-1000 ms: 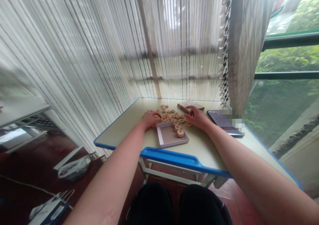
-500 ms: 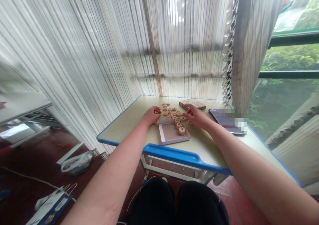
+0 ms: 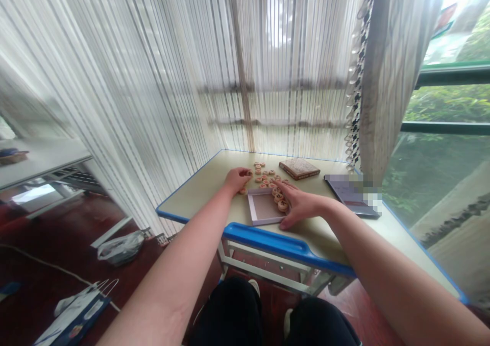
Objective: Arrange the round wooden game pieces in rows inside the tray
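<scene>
My left hand (image 3: 236,180) is at the left edge of a loose group of round wooden Chinese chess pieces (image 3: 259,179). Its fingers are pinched around a piece, mostly hidden by the fingertips. Below the group lies a shallow, pale purple open box (image 3: 251,208). A row of chess pieces (image 3: 282,206) stands along the inside of its right wall. Spread over that right side is my right hand (image 3: 300,203), thumb at the near corner and fingers reaching past the far corner. It is open, beside the row, and covers part of the wall.
A patterned brown box (image 3: 299,168) lies at the back of the table (image 3: 187,195). Farther right is a dark flat device (image 3: 350,195), partly blurred out. The blue table edge has a raised pen tray (image 3: 268,236). A curtain (image 3: 291,101) hangs behind.
My right hand has come from the loose pieces toward me, onto the box's right side, and its fingers have spread. My left hand stays by the pieces. The view has shifted slightly.
</scene>
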`<action>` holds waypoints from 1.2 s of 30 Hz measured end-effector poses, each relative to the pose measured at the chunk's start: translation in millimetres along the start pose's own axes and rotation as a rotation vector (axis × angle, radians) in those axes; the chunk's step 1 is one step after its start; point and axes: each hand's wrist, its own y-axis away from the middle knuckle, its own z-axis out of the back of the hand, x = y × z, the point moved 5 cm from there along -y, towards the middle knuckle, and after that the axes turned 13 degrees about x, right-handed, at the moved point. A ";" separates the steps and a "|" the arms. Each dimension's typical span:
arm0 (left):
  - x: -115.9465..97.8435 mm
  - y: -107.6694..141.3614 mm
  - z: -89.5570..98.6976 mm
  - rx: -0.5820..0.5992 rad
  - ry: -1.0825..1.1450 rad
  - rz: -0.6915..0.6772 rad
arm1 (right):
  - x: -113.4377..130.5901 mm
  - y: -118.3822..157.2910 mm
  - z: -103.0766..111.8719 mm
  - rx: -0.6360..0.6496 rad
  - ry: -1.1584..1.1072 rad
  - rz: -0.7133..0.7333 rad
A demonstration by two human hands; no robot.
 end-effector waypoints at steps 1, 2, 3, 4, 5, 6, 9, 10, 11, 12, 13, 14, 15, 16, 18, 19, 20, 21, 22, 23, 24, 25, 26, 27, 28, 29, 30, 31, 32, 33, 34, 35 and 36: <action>-1.2 0.9 0.0 0.002 -0.005 -0.010 | 0.3 -1.1 -1.7 0.005 -0.001 -0.008; -2.3 1.9 0.2 0.001 -0.011 -0.018 | 0.7 -1.9 -2.8 0.009 0.000 -0.015; -3.2 2.8 0.6 -0.003 -0.018 -0.022 | 1.0 -2.5 -3.5 0.012 0.001 -0.025; -3.9 3.7 1.1 -0.010 -0.026 -0.024 | 0.9 -3.2 -3.8 0.009 0.002 -0.038; -4.5 4.6 1.6 -0.016 -0.037 -0.021 | 0.4 -4.0 -4.0 0.000 0.003 -0.053; -5.2 5.5 1.9 -0.021 -0.050 -0.016 | -0.3 -5.2 -4.1 -0.015 0.005 -0.064; -8.4 7.8 1.8 -0.027 -0.097 -0.009 | -2.5 -11.0 -4.7 -0.077 0.009 -0.040; -9.8 8.4 1.7 -0.029 -0.110 -0.009 | -3.4 -13.4 -5.0 -0.093 0.010 -0.023; -11.3 8.9 1.6 -0.034 -0.121 -0.013 | -4.5 -15.8 -5.4 -0.103 0.010 -0.012; -13.0 9.4 1.7 -0.043 -0.133 -0.020 | -5.8 -17.9 -5.6 -0.112 0.009 -0.007; -14.8 10.0 2.1 -0.057 -0.148 -0.027 | -6.9 -19.6 -5.7 -0.118 0.009 -0.005; -16.8 10.7 2.6 -0.075 -0.166 -0.033 | -7.6 -20.8 -5.6 -0.126 0.010 -0.005; -19.0 11.8 3.1 -0.095 -0.187 -0.037 | -7.9 -21.3 -5.3 -0.138 0.010 -0.008; -21.6 13.1 3.5 -0.115 -0.210 -0.040 | -7.7 -21.4 -5.0 -0.148 0.012 -0.009; -28.3 16.7 3.3 -0.139 -0.249 -0.047 | -6.0 -20.4 -4.5 -0.166 0.017 -0.007; -32.9 18.9 2.6 -0.142 -0.266 -0.061 | -4.8 -19.6 -4.2 -0.172 0.021 -0.004; -38.3 21.1 1.1 -0.132 -0.282 -0.083 | -3.4 -18.7 -3.8 -0.177 0.025 0.001; -44.1 23.4 -0.5 -0.119 -0.283 -0.114 | -2.0 -17.8 -3.1 -0.184 0.028 0.008; -49.7 25.7 -2.1 -0.107 -0.272 -0.143 | -0.5 -16.8 -1.9 -0.194 0.029 0.016; -54.9 27.7 -3.7 -0.090 -0.251 -0.171 | 1.2 -15.8 -0.2 -0.209 0.030 0.027; -59.3 29.4 -5.5 -0.068 -0.219 -0.195 | 3.3 -14.6 2.1 -0.232 0.032 0.043; -62.7 30.7 -7.4 -0.038 -0.178 -0.215 | 5.7 -13.3 5.1 -0.269 0.039 0.061; -65.1 31.6 -9.1 -0.008 -0.131 -0.231 | 8.3 -11.7 8.7 -0.321 0.051 0.077; -66.6 32.2 -11.1 0.028 -0.078 -0.242 | 11.1 -10.0 12.5 -0.381 0.065 0.091; -67.4 32.5 -13.4 0.071 -0.024 -0.251 | 13.8 -8.2 16.2 -0.448 0.079 0.100; -67.7 32.6 -16.1 0.119 0.030 -0.257 | 16.2 -6.7 19.2 -0.509 0.090 0.105; -67.8 32.7 -19.0 0.171 0.080 -0.263 | 18.5 -5.6 21.4 -0.557 0.096 0.110; -68.0 32.9 -22.0 0.222 0.121 -0.270 | 20.5 -5.3 22.5 -0.587 0.097 0.118; -68.3 33.2 -25.0 0.268 0.154 -0.275 | 22.3 -5.6 22.7 -0.601 0.096 0.129; -68.9 33.6 -27.6 0.306 0.179 -0.278 | 23.8 -6.3 22.5 -0.606 0.092 0.139; -69.5 34.0 -29.6 0.332 0.196 -0.277 | 24.8 -7.3 21.9 -0.603 0.087 0.148; -70.1 34.4 -31.3 0.347 0.207 -0.270 | 25.6 -8.4 21.2 -0.597 0.081 0.156; -70.8 34.8 -32.7 0.358 0.212 -0.258 | 26.0 -9.3 20.9 -0.596 0.075 0.161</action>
